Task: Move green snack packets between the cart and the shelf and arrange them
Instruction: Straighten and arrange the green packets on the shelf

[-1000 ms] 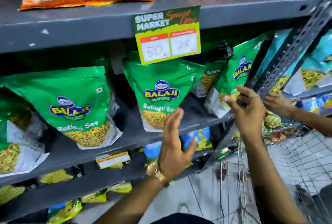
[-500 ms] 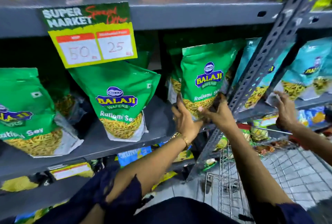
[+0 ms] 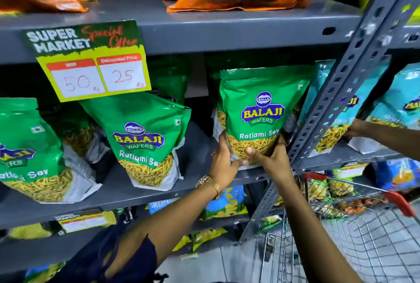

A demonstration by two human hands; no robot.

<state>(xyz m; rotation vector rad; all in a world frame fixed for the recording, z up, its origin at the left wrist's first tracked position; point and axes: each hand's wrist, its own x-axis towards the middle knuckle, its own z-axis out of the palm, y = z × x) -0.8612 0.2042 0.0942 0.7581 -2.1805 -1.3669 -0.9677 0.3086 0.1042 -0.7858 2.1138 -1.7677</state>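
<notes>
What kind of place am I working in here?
Most likely a supermarket snack aisle: a "Super Market Special Offer" price tag hangs on a grey metal shelf stocked with green snack packets, and a wire cart stands alongside.

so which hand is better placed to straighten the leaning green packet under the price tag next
Left. The left hand is on the side of the held green packet nearest the leaning packet, with bare shelf between. The right hand sits by the upright post and would probably have to cross over.
</notes>
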